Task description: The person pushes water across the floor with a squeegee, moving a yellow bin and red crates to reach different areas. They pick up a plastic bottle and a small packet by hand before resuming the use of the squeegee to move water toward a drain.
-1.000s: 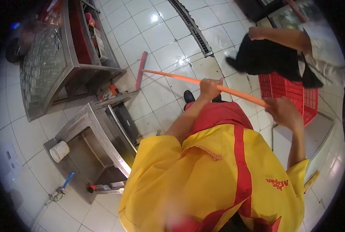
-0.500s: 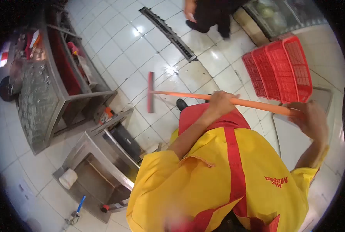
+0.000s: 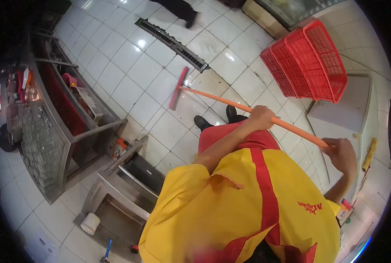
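An orange pole (image 3: 222,98) runs from a red squeegee head (image 3: 178,88) on the wet white tiles to the right side of the view. My left hand (image 3: 261,118) is wrapped round the middle of the pole. Round its upper end, my right hand (image 3: 341,154) is closed. The squeegee head lies tilted on the floor, just below the end of a long drain grate (image 3: 171,43). Both of my black shoes show near the pole.
Stacked red crates (image 3: 307,61) stand at the right beside a white box-like surface (image 3: 336,114). A metal sink (image 3: 116,215) with a white container is at lower left, a metal rack (image 3: 94,133) above it. Another person's dark-clothed leg (image 3: 178,9) is at the top.
The squeegee head has tilted and moved slightly up and right, nearer the grate. The other person has moved left. My right hand has shifted a little down and left with the pole.
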### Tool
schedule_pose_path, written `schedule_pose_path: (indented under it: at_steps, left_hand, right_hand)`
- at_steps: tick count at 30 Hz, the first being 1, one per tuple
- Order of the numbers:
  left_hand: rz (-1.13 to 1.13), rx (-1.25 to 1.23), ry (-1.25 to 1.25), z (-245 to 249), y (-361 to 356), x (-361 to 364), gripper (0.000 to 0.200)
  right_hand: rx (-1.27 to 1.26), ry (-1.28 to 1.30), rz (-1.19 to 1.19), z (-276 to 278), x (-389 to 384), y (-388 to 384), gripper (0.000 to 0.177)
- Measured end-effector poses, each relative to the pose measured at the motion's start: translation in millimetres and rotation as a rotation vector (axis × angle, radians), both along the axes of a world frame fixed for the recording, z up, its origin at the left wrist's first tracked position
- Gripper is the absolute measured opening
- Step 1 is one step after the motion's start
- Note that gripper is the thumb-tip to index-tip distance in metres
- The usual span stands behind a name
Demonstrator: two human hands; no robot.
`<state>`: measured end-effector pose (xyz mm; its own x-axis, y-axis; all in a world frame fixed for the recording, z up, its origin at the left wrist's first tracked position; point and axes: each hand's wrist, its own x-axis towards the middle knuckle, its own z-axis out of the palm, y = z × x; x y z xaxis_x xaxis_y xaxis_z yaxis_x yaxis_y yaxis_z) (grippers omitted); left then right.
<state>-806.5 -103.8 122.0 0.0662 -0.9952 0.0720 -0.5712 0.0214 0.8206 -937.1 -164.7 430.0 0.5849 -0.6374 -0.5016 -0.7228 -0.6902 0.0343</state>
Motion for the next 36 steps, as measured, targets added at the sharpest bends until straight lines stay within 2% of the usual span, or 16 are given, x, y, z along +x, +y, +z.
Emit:
schedule_pose_path:
  at_steps: [4,7,10,12,14,15,17,19,20,23,24,26,30,32,34,36]
  left_hand:
    - [-0.071,-0.006,0.0,25,-20,-18,0.031]
    - [-0.117,0.045,-0.013,35,-17,-3,0.026]
    - [-0.108,0.115,-0.158,25,-12,48,0.01]
    - [-0.046,0.209,-0.296,-10,-16,95,0.01]
    - [0.072,0.222,-0.496,-77,-25,144,0.012]
    - [0.112,0.28,-0.51,-84,-24,168,0.013]
    - [0.173,0.343,-0.542,-105,-21,194,0.014]
    - [0.001,0.323,-0.565,-140,-32,200,0.016]
    - [-0.025,0.373,-0.531,-134,-47,184,0.016]
    - [-0.031,0.43,-0.368,-149,-99,76,0.016]
    - [-0.186,0.534,-0.276,-97,-118,45,0.017]
    - [-0.284,0.468,-0.216,-53,-149,-19,0.017]
    - [-0.316,0.344,-0.037,-7,-186,-103,0.019]
    - [-0.355,0.265,-0.011,-11,-198,-116,0.02]
    - [-0.375,0.348,-0.083,-29,-203,-106,0.02]
    - [-0.333,0.475,-0.273,-15,-217,-68,0.017]
  right_hand:
    - [-0.092,0.113,-0.243,25,-12,7,0.031]
    - [-0.038,0.034,-0.213,19,-26,-4,0.028]
    - [0.011,-0.04,-0.119,-24,-14,-18,0.025]
    - [0.046,-0.206,-0.027,-76,7,-27,0.024]
    - [0.178,-0.288,-0.008,-127,45,-30,0.026]
    - [0.268,-0.393,0.022,-161,57,-33,0.024]
    - [0.494,-0.335,-0.075,-208,85,-35,0.023]
    - [0.459,-0.425,0.015,-226,81,-38,0.024]
    - [0.501,-0.277,-0.015,-201,74,-50,0.026]
    - [0.586,-0.279,-0.037,-194,-22,-122,0.029]
    - [0.563,-0.161,-0.11,-176,-50,-139,0.03]
    - [0.519,-0.163,-0.259,-127,-111,-167,0.032]
    - [0.338,0.006,-0.337,-32,-149,-203,0.027]
    - [0.289,0.089,-0.39,-35,-165,-217,0.025]
    - [0.299,-0.118,-0.274,-73,-187,-228,0.023]
    - [0.322,-0.176,-0.344,-112,-174,-241,0.026]
